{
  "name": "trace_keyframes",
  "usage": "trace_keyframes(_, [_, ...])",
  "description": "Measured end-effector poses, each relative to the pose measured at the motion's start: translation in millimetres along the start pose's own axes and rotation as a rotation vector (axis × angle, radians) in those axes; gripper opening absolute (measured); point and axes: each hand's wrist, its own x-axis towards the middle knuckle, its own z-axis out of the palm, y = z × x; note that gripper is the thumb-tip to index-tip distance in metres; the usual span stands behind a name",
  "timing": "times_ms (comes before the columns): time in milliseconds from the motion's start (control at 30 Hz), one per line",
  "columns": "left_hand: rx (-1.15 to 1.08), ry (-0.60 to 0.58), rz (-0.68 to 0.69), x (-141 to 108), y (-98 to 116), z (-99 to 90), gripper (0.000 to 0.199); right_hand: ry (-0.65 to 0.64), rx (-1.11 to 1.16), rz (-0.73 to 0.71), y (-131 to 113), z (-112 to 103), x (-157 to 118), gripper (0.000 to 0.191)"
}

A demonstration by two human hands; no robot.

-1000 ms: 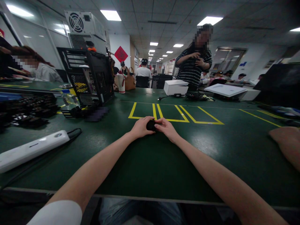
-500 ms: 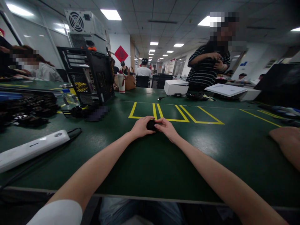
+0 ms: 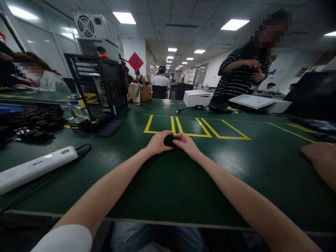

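A small black rounded object point(image 3: 168, 140) is held between my two hands, just in front of the yellow tape outlines point(image 3: 183, 134) on the green table point(image 3: 168, 185). My left hand point(image 3: 158, 142) curls round its left side, fingers over the top and thumb below. From the right, my right hand point(image 3: 186, 144) pinches its edge with thumb and fingertips. What the object is cannot be made out.
On the left lie a white power strip point(image 3: 39, 167) with a cable and a pile of black parts point(image 3: 34, 120). Behind stands an open computer case point(image 3: 102, 84). White boxes point(image 3: 196, 98) lie at the back. A person's arm point(image 3: 321, 161) rests at the right.
The standing person in the striped shirt has shifted right and leans over more. My hands and the black object have hardly moved.
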Motion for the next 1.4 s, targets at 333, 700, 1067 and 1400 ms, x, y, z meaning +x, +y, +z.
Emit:
trace_keyframes(333, [0.003,-0.002,0.007,-1.0,1.1,-1.4,0.060,-0.090,0.023,-0.037,-1.5,-3.7,0.1,0.032])
trace_keyframes(700, [-0.016,-0.011,-0.005,-1.7,2.4,-3.0,0.060,-0.095,-0.040,0.022,-3.3,-4.5,2.7,0.032])
trace_keyframes(1067, [-0.017,0.001,-0.002,-4.5,1.1,-4.3,0.061,-0.058,-0.051,0.003,-6.4,1.0,-0.1,0.029])
trace_keyframes(1400, [-0.030,-0.005,-0.009,-4.6,1.4,-5.0,0.061,-0.110,-0.020,-0.057,-4.2,-0.1,-1.2,0.033])
